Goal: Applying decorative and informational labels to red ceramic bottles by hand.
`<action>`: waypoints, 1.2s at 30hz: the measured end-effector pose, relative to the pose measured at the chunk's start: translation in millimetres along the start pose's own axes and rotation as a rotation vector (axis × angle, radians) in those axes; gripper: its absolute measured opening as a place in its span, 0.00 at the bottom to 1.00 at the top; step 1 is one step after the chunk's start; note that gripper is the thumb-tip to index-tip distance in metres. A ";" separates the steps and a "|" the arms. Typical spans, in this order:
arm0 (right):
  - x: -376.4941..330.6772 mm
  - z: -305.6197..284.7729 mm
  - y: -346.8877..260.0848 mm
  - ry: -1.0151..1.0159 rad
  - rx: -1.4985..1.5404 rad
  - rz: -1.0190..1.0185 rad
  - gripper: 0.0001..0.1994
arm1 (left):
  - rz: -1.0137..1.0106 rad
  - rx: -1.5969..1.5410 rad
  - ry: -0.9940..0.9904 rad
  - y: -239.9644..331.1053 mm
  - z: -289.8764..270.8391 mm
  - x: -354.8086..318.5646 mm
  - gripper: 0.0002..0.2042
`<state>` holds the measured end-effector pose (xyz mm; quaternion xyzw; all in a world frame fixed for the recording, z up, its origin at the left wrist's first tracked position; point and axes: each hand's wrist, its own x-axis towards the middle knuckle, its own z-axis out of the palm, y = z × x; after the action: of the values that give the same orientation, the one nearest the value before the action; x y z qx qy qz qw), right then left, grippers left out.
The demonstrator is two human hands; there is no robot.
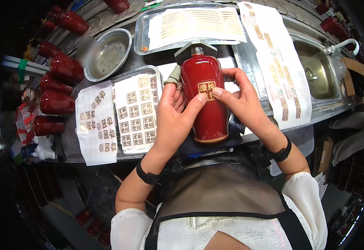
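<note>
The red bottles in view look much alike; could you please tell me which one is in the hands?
The central bottle, bearing a gold square label, is held between the left hand and the right hand; the other bottles touch neither hand.

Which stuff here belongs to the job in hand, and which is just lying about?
In the job:
red bottle, held by left hand and right hand
gold label on its front
sheet of matching labels, likely

Seemingly just there:
carton
sink

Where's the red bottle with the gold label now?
The bottle is central in the head view, between the left hand and right hand, right of a label sheet.
</note>
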<state>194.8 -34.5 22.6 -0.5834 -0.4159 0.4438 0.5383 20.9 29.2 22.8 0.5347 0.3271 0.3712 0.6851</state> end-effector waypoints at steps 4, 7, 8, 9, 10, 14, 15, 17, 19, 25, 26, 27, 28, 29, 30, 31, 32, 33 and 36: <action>1.6 3.0 2.8 0.033 -0.031 0.007 0.25 | -0.034 -0.045 0.012 -3.2 -1.7 2.4 0.17; 3.2 4.0 4.4 0.049 -0.054 0.012 0.25 | -0.060 -0.074 0.007 -5.2 -2.5 3.1 0.17; 3.7 4.7 4.8 0.065 -0.076 0.019 0.25 | -0.051 -0.047 0.003 -5.8 -2.5 3.5 0.17; 4.1 5.4 5.4 0.053 -0.077 0.015 0.25 | -0.042 -0.021 -0.001 -6.4 -2.6 3.8 0.17; 4.4 6.3 6.0 0.066 -0.033 0.005 0.25 | -0.045 -0.022 -0.001 -7.1 -2.4 4.0 0.17; 4.6 8.4 8.0 0.089 0.033 -0.013 0.24 | -0.025 -0.041 0.011 -9.0 -1.8 4.6 0.19; 4.6 8.5 8.3 0.089 0.032 -0.012 0.24 | -0.032 -0.036 0.011 -9.3 -1.8 4.8 0.20; 4.8 7.9 8.9 0.084 0.028 0.020 0.24 | -0.029 -0.036 0.010 -9.8 -1.7 5.1 0.20; 5.2 7.6 9.5 0.077 0.040 0.014 0.24 | -0.024 -0.035 0.010 -10.2 -1.7 5.0 0.20; 5.9 8.7 11.1 0.074 0.056 0.011 0.23 | -0.048 -0.087 0.028 -11.3 -1.4 5.2 0.17; 5.9 8.7 11.4 0.078 0.053 0.016 0.23 | -0.046 -0.092 0.027 -11.4 -1.2 5.3 0.17; 5.9 8.5 11.3 0.073 0.056 0.011 0.23 | -0.048 -0.096 0.028 -11.4 -1.0 5.3 0.17; 5.9 8.1 11.2 0.069 0.050 0.014 0.23 | -0.045 -0.097 0.026 -11.3 -0.8 5.3 0.17; 5.9 7.4 10.9 0.064 0.044 0.017 0.23 | -0.045 -0.101 0.027 -11.0 -0.8 5.2 0.17; 5.9 6.6 10.3 0.064 0.044 0.017 0.23 | -0.046 -0.105 0.028 -10.7 -0.9 5.1 0.17; 6.0 5.7 9.7 0.057 0.010 -0.002 0.23 | -0.047 -0.105 0.028 -10.3 -1.1 4.9 0.17; 6.0 4.7 8.7 0.054 -0.006 -0.011 0.23 | -0.051 -0.106 0.023 -9.8 -1.5 4.9 0.17; 6.0 3.9 7.8 0.052 -0.022 -0.020 0.23 | -0.061 -0.101 0.020 -9.5 -1.9 4.9 0.17; 5.4 3.0 5.7 0.048 0.156 0.074 0.23 | -0.076 -0.149 0.015 -9.2 -3.1 5.6 0.17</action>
<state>193.3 -29.0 16.4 -0.5652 -0.3451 0.4804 0.5750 22.6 34.1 12.9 0.4666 0.3236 0.3723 0.7342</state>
